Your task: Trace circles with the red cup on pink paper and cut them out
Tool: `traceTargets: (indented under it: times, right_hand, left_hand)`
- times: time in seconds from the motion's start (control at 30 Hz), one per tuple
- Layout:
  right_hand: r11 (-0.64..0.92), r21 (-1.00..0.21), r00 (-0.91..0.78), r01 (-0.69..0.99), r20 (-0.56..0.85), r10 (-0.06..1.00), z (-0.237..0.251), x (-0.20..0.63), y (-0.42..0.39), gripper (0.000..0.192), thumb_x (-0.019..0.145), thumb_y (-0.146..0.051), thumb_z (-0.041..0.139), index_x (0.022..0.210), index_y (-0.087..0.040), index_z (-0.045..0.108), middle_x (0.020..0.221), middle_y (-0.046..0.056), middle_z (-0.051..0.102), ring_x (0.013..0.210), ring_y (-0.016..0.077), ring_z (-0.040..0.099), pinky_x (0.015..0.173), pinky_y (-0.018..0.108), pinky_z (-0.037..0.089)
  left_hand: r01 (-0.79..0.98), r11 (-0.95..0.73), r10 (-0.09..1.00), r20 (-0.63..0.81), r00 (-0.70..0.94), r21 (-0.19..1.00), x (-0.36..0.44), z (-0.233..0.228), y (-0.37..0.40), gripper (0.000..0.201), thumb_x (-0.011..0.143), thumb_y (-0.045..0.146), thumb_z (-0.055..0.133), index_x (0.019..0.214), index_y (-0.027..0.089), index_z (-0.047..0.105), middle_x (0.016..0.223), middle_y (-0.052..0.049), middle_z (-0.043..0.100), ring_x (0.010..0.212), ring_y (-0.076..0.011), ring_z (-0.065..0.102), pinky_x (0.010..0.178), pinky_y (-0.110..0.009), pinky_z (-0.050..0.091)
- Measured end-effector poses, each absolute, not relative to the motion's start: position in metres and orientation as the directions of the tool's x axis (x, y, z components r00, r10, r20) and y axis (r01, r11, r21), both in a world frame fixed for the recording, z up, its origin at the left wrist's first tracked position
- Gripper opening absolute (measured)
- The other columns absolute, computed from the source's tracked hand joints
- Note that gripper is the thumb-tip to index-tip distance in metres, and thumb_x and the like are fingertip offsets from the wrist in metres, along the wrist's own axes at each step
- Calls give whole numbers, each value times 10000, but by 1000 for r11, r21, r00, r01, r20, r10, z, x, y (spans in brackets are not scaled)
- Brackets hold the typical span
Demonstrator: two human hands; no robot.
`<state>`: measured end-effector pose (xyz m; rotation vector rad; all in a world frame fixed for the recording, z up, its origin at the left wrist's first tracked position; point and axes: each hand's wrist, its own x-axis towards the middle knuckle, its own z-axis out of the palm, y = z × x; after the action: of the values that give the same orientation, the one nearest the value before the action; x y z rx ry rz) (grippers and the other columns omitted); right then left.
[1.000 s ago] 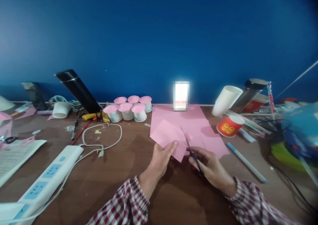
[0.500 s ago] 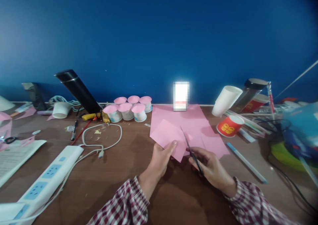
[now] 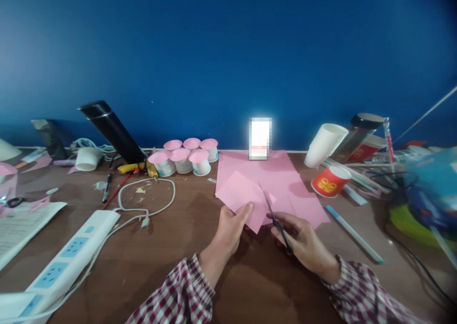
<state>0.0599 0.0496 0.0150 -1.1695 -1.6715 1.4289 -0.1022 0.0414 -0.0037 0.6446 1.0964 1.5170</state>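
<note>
My left hand pinches a piece of pink paper near its lower corner, thumb on top. A pair of scissors with dark handles is in my right hand; its blades point up and away along the paper's right edge. A small pink scrap shows just beside the blades. Larger pink sheets lie flat on the table beneath and behind the held piece. Whether the blades touch the paper I cannot tell.
Several cups with pink tops stand at the back. To the right are a red paper cup, a tilted white cup and a blue-capped marker. A power strip, cable and black bottle occupy the left.
The held pink paper has shifted very slightly left, away from the scissors. Both hands stay almost in place.
</note>
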Motion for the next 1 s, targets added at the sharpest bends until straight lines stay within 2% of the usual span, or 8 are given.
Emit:
traceTargets:
  times: [0.5, 0.83, 1.0]
  right_hand:
    - [31, -979, -421, 201, -57, 905, 13, 61, 51, 370, 766, -369, 624, 1039, -121, 590, 640, 10, 571, 542, 108, 490, 456, 213, 413]
    - [35, -980, -398, 196, -47, 916, 13, 60, 51, 368, 744, -380, 639, 998, -114, 609, 621, 8, 565, 516, 102, 478, 423, 203, 394]
    - [25, -979, -404, 204, -61, 913, 15, 60, 51, 394, 733, -425, 642, 981, -119, 617, 620, 2, 557, 517, 104, 481, 433, 209, 410]
  left_hand:
    - [-469, 49, 953, -181, -241, 882, -102, 5, 39, 372, 655, 318, 731, 933, 80, 663, 911, -136, 694, 786, -215, 641, 707, -316, 509]
    - [-479, 42, 952, -181, -248, 877, -102, 1, 40, 419, 627, 339, 749, 943, 78, 663, 923, -142, 690, 788, -215, 639, 708, -312, 510]
    - [-488, 49, 958, -180, -225, 871, -103, 1, 40, 391, 660, 332, 728, 953, 82, 656, 926, -137, 690, 790, -212, 641, 719, -321, 512]
